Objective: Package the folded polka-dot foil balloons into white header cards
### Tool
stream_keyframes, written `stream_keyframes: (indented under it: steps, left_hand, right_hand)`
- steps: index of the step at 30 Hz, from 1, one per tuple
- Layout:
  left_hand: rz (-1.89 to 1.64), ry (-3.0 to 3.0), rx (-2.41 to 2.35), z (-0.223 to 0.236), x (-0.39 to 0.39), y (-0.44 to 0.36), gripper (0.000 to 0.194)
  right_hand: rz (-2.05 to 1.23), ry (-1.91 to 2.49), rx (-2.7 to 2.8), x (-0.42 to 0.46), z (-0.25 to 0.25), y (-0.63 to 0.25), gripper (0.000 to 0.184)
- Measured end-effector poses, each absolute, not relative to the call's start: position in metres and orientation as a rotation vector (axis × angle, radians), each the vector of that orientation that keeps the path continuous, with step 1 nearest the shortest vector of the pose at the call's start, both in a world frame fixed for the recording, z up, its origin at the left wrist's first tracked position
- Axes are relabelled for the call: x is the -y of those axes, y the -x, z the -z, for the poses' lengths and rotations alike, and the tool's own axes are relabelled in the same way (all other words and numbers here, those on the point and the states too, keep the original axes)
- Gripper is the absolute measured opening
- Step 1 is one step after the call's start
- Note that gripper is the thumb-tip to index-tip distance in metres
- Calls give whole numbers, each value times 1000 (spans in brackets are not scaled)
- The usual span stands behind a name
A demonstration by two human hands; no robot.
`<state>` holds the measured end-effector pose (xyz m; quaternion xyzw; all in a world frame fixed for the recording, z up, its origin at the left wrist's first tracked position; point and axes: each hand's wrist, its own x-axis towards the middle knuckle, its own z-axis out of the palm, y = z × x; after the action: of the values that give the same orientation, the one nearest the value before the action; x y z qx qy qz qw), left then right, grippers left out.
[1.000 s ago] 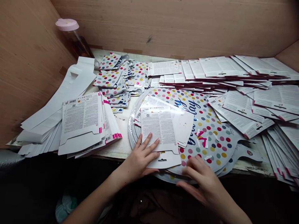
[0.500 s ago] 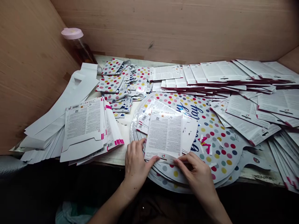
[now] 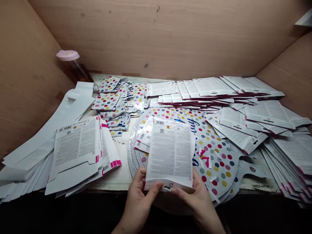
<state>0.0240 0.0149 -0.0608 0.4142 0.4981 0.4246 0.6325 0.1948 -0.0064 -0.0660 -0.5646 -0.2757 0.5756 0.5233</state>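
Between my two hands is a flat white cardboard packet with fine print, a barcode and a hang hole at its near edge. My left hand grips its lower left corner, thumb on top and fingers beneath. At the lower right my right hand holds it the same way, thumb beside the hang hole. The packet is raised and tilted towards me over round polka-dot foil balloons lying flat in a stack. More white packets lie partly hidden behind it.
Flat white sleeves and plain white card strips are piled at left. Folded polka-dot balloons lie behind them, near a pink-lidded bottle. Printed packets line the back and right. Pink and white scraps sit on the balloons.
Both hands have lifted the packet off the pile and brought it nearer to me, with fingers now under its lower corners. The camera view has shifted.
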Motion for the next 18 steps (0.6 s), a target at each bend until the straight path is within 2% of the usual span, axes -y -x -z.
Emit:
stream_keyframes:
  steps: [3,4,8,10,12,15,18]
  left_hand:
    - [-960,-876,-1141,65,-23,-36,51]
    - [-972,-856,-1155,67,-26,-39,54]
    - [-975,-857,-1076,69,-40,-40,45]
    - [-982,-1023,-1147,67,-53,-36,48]
    - [-991,-1364,-1423,66,-73,-34,57]
    - [-776,-1882,-1915,66,-108,-41,84]
    - [-554,-2001,-2095,68,-134,-50,107]
  right_hand:
    - [-1426,1318,502,2,73,-178,42]
    - [-1412,1330,526,3,73,-179,36]
    - [-1289,1357,719,-11,57,-205,37]
    - [-1122,1407,840,-41,39,-233,37]
    - [-874,1499,933,-88,16,-268,31]
    - [-611,1604,951,-173,-12,-322,19]
    - [-500,1693,957,-233,-28,-355,27]
